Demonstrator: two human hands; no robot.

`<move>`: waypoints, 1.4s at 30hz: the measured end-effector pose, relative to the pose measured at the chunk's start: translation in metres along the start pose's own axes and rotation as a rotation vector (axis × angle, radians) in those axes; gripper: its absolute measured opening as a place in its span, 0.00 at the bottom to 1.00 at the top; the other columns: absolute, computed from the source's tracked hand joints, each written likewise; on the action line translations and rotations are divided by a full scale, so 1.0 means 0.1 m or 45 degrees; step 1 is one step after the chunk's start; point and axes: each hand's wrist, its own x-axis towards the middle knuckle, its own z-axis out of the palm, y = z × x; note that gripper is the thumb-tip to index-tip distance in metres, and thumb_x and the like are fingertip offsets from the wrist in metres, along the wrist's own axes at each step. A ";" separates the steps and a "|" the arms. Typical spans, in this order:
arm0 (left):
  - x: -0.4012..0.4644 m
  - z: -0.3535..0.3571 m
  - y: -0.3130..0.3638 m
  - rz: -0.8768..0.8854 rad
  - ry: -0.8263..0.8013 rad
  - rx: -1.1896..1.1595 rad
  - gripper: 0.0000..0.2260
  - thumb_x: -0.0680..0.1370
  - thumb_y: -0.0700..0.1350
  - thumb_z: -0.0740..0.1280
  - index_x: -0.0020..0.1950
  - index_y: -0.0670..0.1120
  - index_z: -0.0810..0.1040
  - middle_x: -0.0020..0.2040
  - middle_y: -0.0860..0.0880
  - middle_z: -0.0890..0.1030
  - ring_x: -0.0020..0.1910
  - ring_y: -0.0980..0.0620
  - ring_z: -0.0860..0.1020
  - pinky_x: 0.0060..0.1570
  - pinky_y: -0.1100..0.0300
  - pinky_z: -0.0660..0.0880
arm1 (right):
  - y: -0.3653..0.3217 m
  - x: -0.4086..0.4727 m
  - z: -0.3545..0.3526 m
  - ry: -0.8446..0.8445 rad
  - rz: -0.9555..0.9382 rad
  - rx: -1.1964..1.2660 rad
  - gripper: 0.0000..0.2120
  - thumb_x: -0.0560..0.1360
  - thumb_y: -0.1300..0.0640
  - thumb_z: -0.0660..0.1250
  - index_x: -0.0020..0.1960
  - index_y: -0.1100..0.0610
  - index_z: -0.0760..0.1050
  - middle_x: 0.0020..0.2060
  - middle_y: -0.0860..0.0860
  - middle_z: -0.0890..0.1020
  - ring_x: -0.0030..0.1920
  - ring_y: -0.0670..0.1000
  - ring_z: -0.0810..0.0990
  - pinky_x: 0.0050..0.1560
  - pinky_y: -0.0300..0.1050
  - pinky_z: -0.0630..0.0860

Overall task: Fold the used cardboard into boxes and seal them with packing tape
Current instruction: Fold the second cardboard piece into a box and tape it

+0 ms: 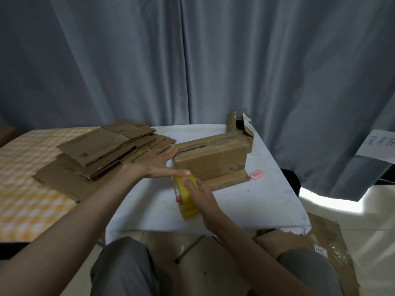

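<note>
At the centre of the frame a folded box (210, 155) lies on its side on the white tabletop (267, 201), its flap seam facing up and toward the person, with one flap sticking out flat along its lower edge. The left hand (158, 165) lies against the box's left end, its fingers (171, 151) straight and spread, steadying it and grasping nothing. The right hand (199, 196) grasps a roll of yellow packing tape (186, 199), fingers curled over its rim, just below the box's near left corner; the left thumb reaches toward the top of the roll. I cannot tell whether a strip has been pulled free.

In the left of the frame a stack of flattened cardboard (96, 154) waits, partly on an orange checked cloth (25, 189). Another box (241, 133) with open flaps stands behind the first, toward the upper right of the tabletop, and a small pink ring (255, 174) lies just to the right of the near box.

This looks like the sealing step for the box: it is formed, but the seam appears untaped. The next move probably calls for finding the tape's loose end, sticking it near the box's left end, and drawing the roll along the seam while the left hand keeps the flaps pressed together. The worn, ragged flap edges may resist closing evenly.
</note>
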 end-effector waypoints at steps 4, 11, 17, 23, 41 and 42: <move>0.10 -0.08 0.00 -0.001 0.070 -0.006 0.56 0.63 0.83 0.58 0.81 0.58 0.40 0.81 0.61 0.39 0.80 0.51 0.41 0.78 0.45 0.46 | -0.09 0.13 -0.05 0.007 -0.066 -0.067 0.12 0.80 0.46 0.63 0.60 0.49 0.77 0.38 0.56 0.86 0.41 0.50 0.85 0.55 0.60 0.79; 0.15 0.05 -0.03 0.097 0.267 -0.127 0.48 0.67 0.77 0.63 0.81 0.59 0.49 0.81 0.59 0.50 0.81 0.48 0.48 0.77 0.42 0.51 | -0.11 0.36 -0.55 0.227 -0.125 -0.170 0.15 0.83 0.52 0.57 0.51 0.56 0.81 0.35 0.50 0.84 0.37 0.46 0.82 0.41 0.45 0.78; 0.17 0.09 -0.03 0.139 0.330 -0.073 0.51 0.66 0.79 0.62 0.81 0.53 0.54 0.81 0.58 0.50 0.80 0.53 0.48 0.77 0.44 0.51 | -0.02 0.69 -1.73 0.889 -0.134 -0.979 0.13 0.77 0.67 0.60 0.57 0.60 0.80 0.57 0.57 0.80 0.60 0.61 0.76 0.59 0.54 0.74; 0.19 0.13 -0.06 0.144 0.389 -0.017 0.55 0.59 0.84 0.56 0.79 0.55 0.61 0.80 0.57 0.56 0.79 0.53 0.55 0.76 0.46 0.57 | 0.24 0.70 -2.10 0.676 -0.087 -1.473 0.07 0.79 0.61 0.65 0.50 0.60 0.81 0.51 0.60 0.80 0.54 0.66 0.76 0.50 0.55 0.74; 0.16 0.17 -0.10 0.104 0.276 -0.161 0.56 0.58 0.83 0.63 0.80 0.61 0.53 0.80 0.62 0.51 0.80 0.53 0.52 0.77 0.46 0.55 | -0.72 0.58 -0.54 -0.103 -1.018 -1.088 0.06 0.75 0.63 0.71 0.51 0.55 0.82 0.46 0.44 0.81 0.47 0.38 0.75 0.51 0.29 0.68; 0.16 0.17 -0.10 0.103 0.273 -0.161 0.56 0.58 0.83 0.63 0.80 0.61 0.52 0.81 0.62 0.51 0.80 0.53 0.52 0.77 0.45 0.55 | -0.71 0.63 -0.50 -0.164 -1.007 -1.111 0.06 0.75 0.63 0.71 0.51 0.55 0.82 0.46 0.44 0.80 0.46 0.36 0.75 0.49 0.27 0.67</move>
